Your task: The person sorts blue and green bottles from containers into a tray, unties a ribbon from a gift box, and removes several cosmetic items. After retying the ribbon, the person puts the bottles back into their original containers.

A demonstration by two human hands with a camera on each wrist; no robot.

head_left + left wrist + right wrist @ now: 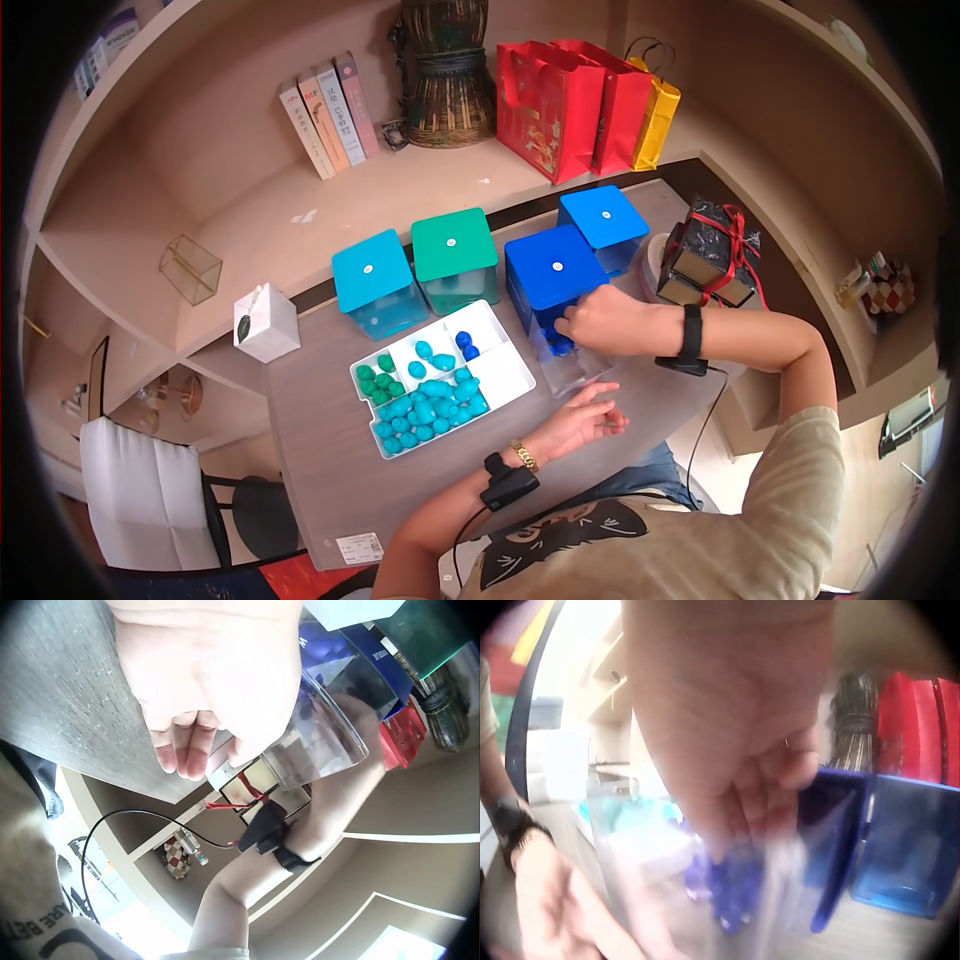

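My right hand reaches down into a clear drawer pulled out of the dark blue box. In the right wrist view its bunched fingers point down at several dark blue pieces; blur leaves it unclear, so I cannot tell whether they pinch one. In front of the drawer, my left hand hovers with relaxed fingers and nothing in it. To the left, a white divided tray bears green pieces, many turquoise pieces and dark blue pieces.
Turquoise, green and lighter blue boxes stand along the table's back. A ribbon-tied black box lies at right. A white cube holder stands at left. Red gift bags and books sit on the shelf behind.
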